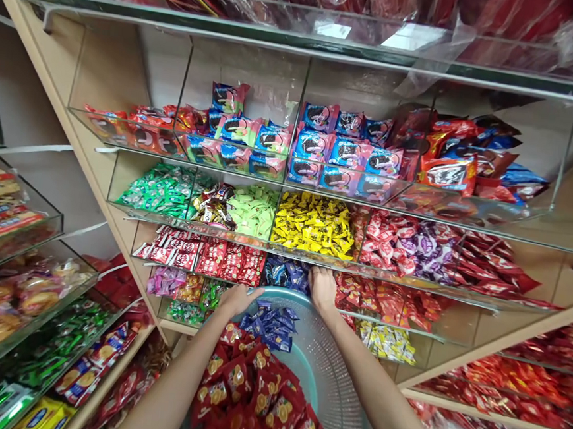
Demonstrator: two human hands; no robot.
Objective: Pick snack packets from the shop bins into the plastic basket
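Note:
A blue-green plastic basket (347, 384) with a perforated wall stands right in front of me. Many red packets with an orange picture (262, 398) fill its near side, and a smaller pile of dark blue packets (270, 325) lies at its far side. My left hand (238, 301) is closed on the basket's far-left rim. Beyond the far rim, my right hand (323, 289) reaches to the right end of a shelf compartment of dark blue packets (286, 274). Its fingers are curled and partly hidden, so what they hold does not show.
Glass-fronted shelves rise ahead with blue-pink cookie packs (348, 150), yellow sweets (313, 223), green sweets (162, 188) and red packets (230, 261). A glass shelf edge (410, 277) runs just above my right hand. More stocked shelves stand left (26, 300) and right (506, 384).

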